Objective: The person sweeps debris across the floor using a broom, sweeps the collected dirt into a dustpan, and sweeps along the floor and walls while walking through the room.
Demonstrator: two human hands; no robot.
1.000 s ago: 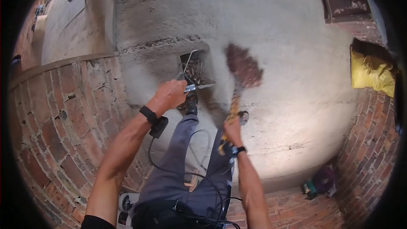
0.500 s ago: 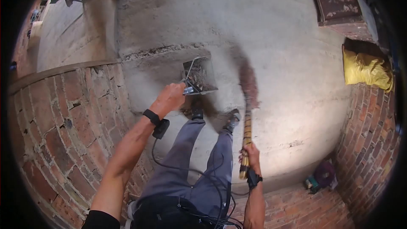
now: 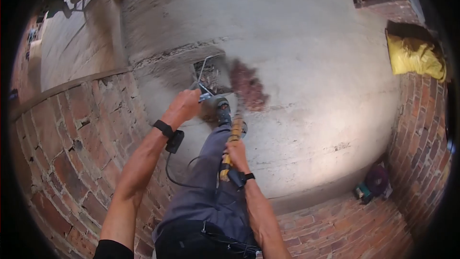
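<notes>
My left hand is closed round the grip of a dustpan that has a thin metal frame. Dark debris lies in the pan, which is at floor level just ahead of my feet. In my right hand is the banded yellow handle of a broom. Its reddish-brown bristles are blurred by motion and lie just right of the pan; whether they touch its edge I cannot tell. One shoe shows directly below the dustpan, and the other is partly hidden behind the broom handle.
A brick wall runs along the left, with another brick wall on the right. Grey concrete floor stretches ahead. A yellow sack sits at the right, and a purple round object lies lower right.
The broom and my right hand have swung left, bringing the bristles close to the dustpan. My left hand and the pan appear slightly farther left as the view has shifted.
</notes>
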